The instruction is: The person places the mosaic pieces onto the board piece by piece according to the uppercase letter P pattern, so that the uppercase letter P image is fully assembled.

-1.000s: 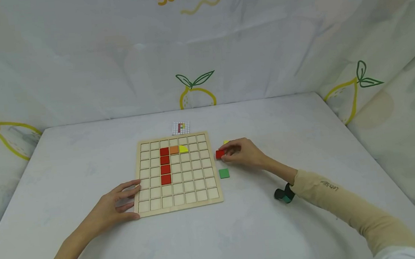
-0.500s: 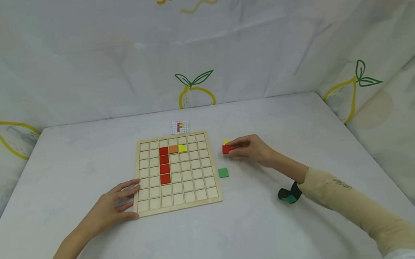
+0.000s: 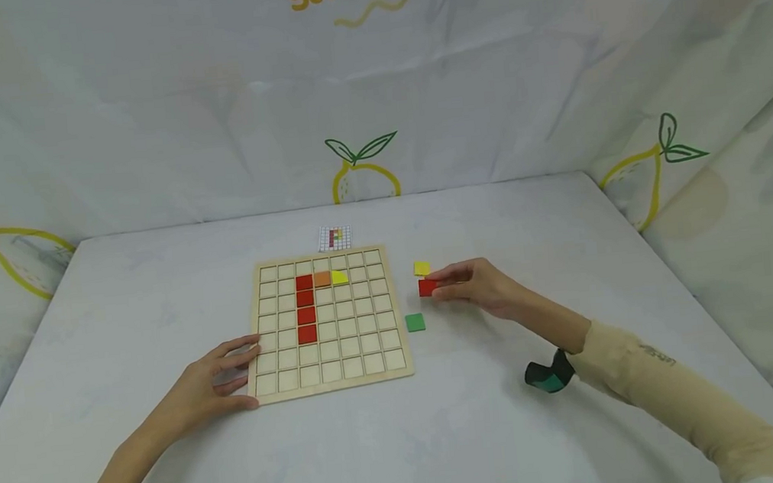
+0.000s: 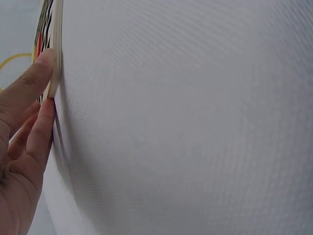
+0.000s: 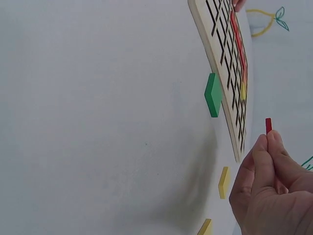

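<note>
My right hand (image 3: 480, 287) pinches a small red square tile (image 3: 427, 288) between thumb and fingertips, to the right of the wooden grid board (image 3: 330, 390). In the right wrist view the red tile (image 5: 268, 125) stands on edge, raised above the tabletop. My left hand (image 3: 196, 392) rests its fingertips against the board's left edge, with the thumb near the front left corner. On the board lie a column of several red tiles (image 3: 306, 315), an orange tile (image 3: 322, 278) and a yellow piece with a curved side (image 3: 340, 277).
A green tile (image 3: 415, 322) lies just right of the board. Behind it is a yellow tile (image 3: 421, 268); the right wrist view shows another yellow piece (image 5: 205, 227) nearby. Beyond the board's far edge lies a small pattern card (image 3: 335, 237). A lemon-print curtain (image 3: 211, 134) hangs behind the table.
My right hand has moved right with the red tile, away from the board, then slightly toward me, uncovering the yellow tile. My left hand stays at the board's edge.
</note>
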`<state>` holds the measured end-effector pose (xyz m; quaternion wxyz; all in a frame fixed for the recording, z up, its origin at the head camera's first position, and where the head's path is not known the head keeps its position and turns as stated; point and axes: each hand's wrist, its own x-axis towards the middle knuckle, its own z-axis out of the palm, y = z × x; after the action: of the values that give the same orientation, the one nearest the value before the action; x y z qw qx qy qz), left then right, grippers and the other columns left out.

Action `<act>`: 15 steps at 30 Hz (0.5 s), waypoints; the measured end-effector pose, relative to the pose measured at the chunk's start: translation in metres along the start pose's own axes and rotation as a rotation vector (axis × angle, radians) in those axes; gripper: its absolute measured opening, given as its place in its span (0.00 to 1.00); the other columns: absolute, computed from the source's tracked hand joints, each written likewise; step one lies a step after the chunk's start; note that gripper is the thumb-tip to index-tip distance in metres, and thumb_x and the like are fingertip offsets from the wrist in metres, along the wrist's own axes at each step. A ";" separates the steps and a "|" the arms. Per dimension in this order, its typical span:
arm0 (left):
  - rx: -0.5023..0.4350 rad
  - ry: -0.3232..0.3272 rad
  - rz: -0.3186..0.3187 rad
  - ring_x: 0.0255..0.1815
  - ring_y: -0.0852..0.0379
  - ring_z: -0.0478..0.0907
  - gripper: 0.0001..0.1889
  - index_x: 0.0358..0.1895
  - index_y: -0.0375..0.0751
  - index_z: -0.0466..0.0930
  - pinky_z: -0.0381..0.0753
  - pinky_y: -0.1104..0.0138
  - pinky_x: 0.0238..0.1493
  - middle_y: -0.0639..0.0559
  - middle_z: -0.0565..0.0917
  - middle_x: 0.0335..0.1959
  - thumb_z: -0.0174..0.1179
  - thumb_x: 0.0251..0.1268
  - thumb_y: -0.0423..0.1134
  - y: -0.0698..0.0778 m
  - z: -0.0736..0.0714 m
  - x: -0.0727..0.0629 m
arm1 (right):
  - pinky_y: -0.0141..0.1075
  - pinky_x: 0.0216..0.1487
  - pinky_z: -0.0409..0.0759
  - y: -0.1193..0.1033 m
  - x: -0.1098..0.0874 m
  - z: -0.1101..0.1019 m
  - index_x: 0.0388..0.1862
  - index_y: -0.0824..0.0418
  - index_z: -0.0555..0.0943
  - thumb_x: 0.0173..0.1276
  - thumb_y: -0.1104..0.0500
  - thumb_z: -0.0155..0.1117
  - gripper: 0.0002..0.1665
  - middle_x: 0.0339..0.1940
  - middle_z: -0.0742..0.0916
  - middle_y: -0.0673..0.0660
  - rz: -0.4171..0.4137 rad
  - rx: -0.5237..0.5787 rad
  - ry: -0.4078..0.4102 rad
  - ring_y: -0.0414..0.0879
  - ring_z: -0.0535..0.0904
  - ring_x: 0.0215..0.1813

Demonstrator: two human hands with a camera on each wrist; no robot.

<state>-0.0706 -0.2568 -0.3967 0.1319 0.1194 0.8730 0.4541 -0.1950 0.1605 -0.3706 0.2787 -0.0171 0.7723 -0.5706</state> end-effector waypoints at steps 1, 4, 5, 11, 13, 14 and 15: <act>-0.002 -0.001 -0.003 0.63 0.34 0.68 0.39 0.63 0.23 0.69 0.84 0.68 0.51 0.35 0.61 0.70 0.75 0.43 0.33 0.000 0.000 0.000 | 0.35 0.55 0.83 0.000 -0.001 0.001 0.59 0.71 0.77 0.62 0.66 0.69 0.26 0.49 0.83 0.59 -0.001 0.006 -0.008 0.47 0.75 0.49; -0.006 -0.004 -0.003 0.63 0.34 0.68 0.40 0.63 0.23 0.69 0.84 0.68 0.51 0.36 0.61 0.70 0.75 0.43 0.33 -0.001 0.000 0.000 | 0.35 0.55 0.83 0.000 -0.005 0.004 0.58 0.72 0.77 0.62 0.67 0.68 0.25 0.47 0.83 0.57 0.003 0.037 -0.022 0.46 0.76 0.48; -0.010 -0.003 -0.002 0.63 0.34 0.68 0.40 0.63 0.23 0.69 0.84 0.68 0.51 0.36 0.61 0.70 0.75 0.43 0.33 -0.001 0.000 0.000 | 0.34 0.54 0.84 0.000 -0.006 0.006 0.58 0.72 0.77 0.62 0.66 0.68 0.25 0.46 0.83 0.57 0.003 0.044 -0.028 0.46 0.76 0.48; -0.026 0.001 0.005 0.62 0.34 0.69 0.40 0.63 0.24 0.69 0.84 0.68 0.50 0.36 0.61 0.70 0.75 0.43 0.33 -0.002 -0.001 -0.001 | 0.34 0.52 0.84 0.002 -0.012 0.021 0.57 0.72 0.78 0.62 0.66 0.69 0.24 0.43 0.84 0.54 0.006 0.098 -0.071 0.44 0.78 0.45; -0.030 0.001 0.012 0.62 0.34 0.68 0.40 0.63 0.24 0.69 0.84 0.68 0.50 0.35 0.61 0.70 0.75 0.43 0.33 -0.002 0.000 -0.001 | 0.35 0.52 0.85 0.002 -0.014 0.026 0.57 0.73 0.77 0.62 0.68 0.68 0.24 0.41 0.85 0.53 -0.001 0.114 -0.085 0.43 0.79 0.44; -0.032 0.002 0.015 0.62 0.34 0.68 0.40 0.63 0.23 0.69 0.84 0.68 0.50 0.35 0.61 0.70 0.75 0.43 0.33 -0.002 0.000 -0.001 | 0.36 0.52 0.85 0.002 -0.014 0.029 0.57 0.73 0.77 0.62 0.68 0.68 0.23 0.41 0.85 0.53 -0.005 0.120 -0.093 0.43 0.80 0.43; -0.035 0.003 0.020 0.62 0.33 0.68 0.40 0.63 0.23 0.69 0.84 0.68 0.51 0.35 0.61 0.70 0.75 0.43 0.33 -0.002 0.000 -0.001 | 0.36 0.52 0.85 0.003 -0.015 0.031 0.57 0.74 0.77 0.62 0.69 0.67 0.23 0.40 0.86 0.53 -0.011 0.125 -0.100 0.43 0.80 0.42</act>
<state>-0.0698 -0.2582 -0.3978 0.1279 0.1253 0.8638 0.4710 -0.1675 0.1393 -0.3728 0.3144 -0.0326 0.7202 -0.6176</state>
